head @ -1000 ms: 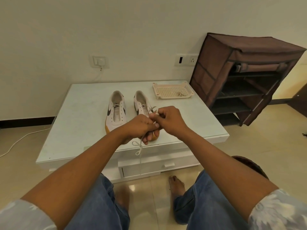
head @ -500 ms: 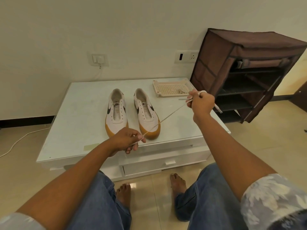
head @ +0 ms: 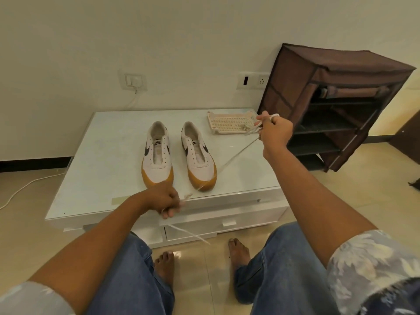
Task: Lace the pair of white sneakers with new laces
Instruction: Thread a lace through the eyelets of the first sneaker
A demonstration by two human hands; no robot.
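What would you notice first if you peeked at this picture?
Two white shoes with orange toes sit side by side on the white table, no laces in them yet. A white lace is stretched tight between the left hand at the table's near edge and the right hand raised by the tray.

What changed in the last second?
The hands parted: right hand went right and away, toward the tray; left hand drew back to the near edge of the table. The lace, bunched before, now stretches between them. Both still grip it. Sneakers and tray stayed put.
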